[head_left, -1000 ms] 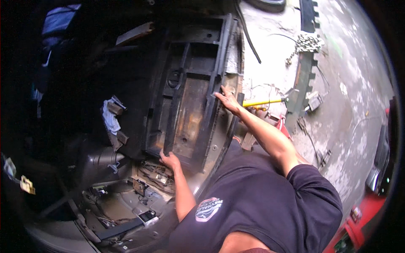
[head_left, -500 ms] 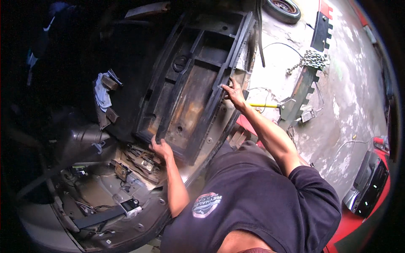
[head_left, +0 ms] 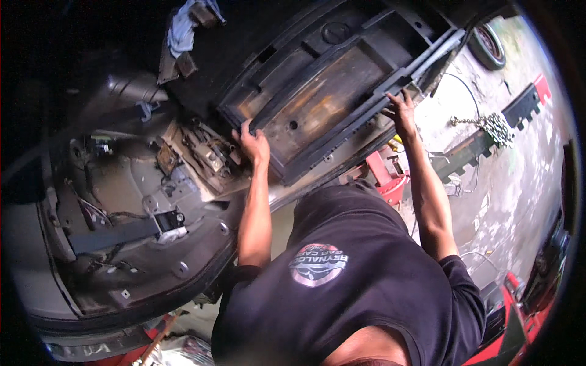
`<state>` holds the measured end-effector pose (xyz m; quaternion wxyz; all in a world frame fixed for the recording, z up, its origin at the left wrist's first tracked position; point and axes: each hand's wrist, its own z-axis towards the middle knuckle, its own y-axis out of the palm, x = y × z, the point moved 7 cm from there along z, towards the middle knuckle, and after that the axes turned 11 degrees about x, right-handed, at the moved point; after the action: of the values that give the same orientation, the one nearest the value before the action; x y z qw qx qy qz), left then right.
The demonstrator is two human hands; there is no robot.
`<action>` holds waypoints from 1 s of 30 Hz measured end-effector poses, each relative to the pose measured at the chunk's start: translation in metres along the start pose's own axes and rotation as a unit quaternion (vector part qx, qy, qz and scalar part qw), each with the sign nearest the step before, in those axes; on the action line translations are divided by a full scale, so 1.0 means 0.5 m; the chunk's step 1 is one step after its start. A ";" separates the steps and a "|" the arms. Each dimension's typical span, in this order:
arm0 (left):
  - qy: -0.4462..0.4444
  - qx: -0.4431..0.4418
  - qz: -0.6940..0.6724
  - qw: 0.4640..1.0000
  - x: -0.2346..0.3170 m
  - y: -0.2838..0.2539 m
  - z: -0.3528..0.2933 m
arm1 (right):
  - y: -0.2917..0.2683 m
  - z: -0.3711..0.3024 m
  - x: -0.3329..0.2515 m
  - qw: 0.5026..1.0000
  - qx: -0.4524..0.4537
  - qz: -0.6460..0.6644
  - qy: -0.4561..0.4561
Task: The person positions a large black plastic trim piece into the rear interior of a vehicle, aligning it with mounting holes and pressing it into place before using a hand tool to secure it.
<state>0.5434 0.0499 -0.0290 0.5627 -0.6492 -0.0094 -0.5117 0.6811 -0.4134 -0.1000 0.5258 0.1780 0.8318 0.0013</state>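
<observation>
A long black tray-like panel (head_left: 332, 80), ribbed into compartments and stained rusty brown inside, lies across the opening of a stripped car body. My left hand (head_left: 253, 144) grips its near left end, thumb and fingers curled over the rim. On the right long side, my right hand (head_left: 402, 112) holds the edge with fingers bent over it. Part of each hand's grip is hidden under or behind the rim. A round hole shows in the panel's stained floor, and a round raised ring sits in a far compartment.
Stripped car floor (head_left: 122, 183) with loose wiring and brackets lies left. A pale cloth (head_left: 182, 29) sits beyond it. On the right are a red jack-like stand (head_left: 386, 177), a piled chain (head_left: 497, 129) on a notched dark beam (head_left: 467, 160), and a wheel (head_left: 488, 46).
The whole view has turned, so the panel now slants more toward the upper right. Both hands stay on its rim; more of the red stand shows beside it.
</observation>
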 end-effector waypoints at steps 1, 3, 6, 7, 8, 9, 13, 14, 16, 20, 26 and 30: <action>0.003 0.005 0.003 1.000 0.009 0.000 -0.006 | -0.020 0.009 0.009 0.999 -0.028 0.022 -0.022; 0.002 0.002 -0.011 1.000 0.010 -0.018 -0.028 | -0.049 0.036 0.035 0.985 -0.078 -0.125 -0.089; -0.025 0.023 -0.003 0.999 0.008 -0.037 -0.067 | -0.034 -0.002 -0.011 0.997 -0.052 -0.050 -0.028; -0.025 0.018 -0.012 0.999 0.018 -0.029 -0.076 | -0.069 0.013 -0.008 0.993 -0.063 -0.098 -0.023; -0.032 0.007 -0.010 0.999 0.026 -0.027 -0.086 | -0.084 0.017 -0.036 0.952 -0.071 -0.267 -0.128; -0.041 0.006 -0.011 0.999 0.030 -0.027 -0.099 | -0.101 0.021 -0.048 0.936 -0.063 -0.309 -0.155; -0.023 0.010 -0.029 0.999 0.055 -0.048 -0.150 | -0.125 -0.002 -0.067 0.983 -0.038 -0.176 -0.029; -0.023 0.002 -0.016 1.000 0.055 -0.046 -0.172 | -0.134 -0.004 -0.069 0.984 -0.039 -0.172 -0.014; -0.031 -0.012 -0.015 0.999 0.056 -0.034 -0.209 | -0.153 0.002 -0.072 0.968 -0.030 -0.250 -0.024; -0.064 -0.019 -0.040 0.997 0.049 -0.034 -0.216 | -0.152 0.014 -0.079 0.947 -0.056 -0.312 -0.047; -0.079 -0.010 -0.052 0.996 0.057 -0.041 -0.172 | -0.126 0.002 -0.102 0.927 -0.048 -0.365 -0.077; -0.054 -0.023 0.000 0.998 0.071 -0.062 -0.057 | -0.044 -0.029 -0.121 0.848 -0.066 -0.495 -0.178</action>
<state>0.5236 0.0202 0.0127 0.5464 -0.6888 -0.0278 -0.4756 0.6852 -0.4493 -0.0450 0.6065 -0.2950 0.6996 -0.2360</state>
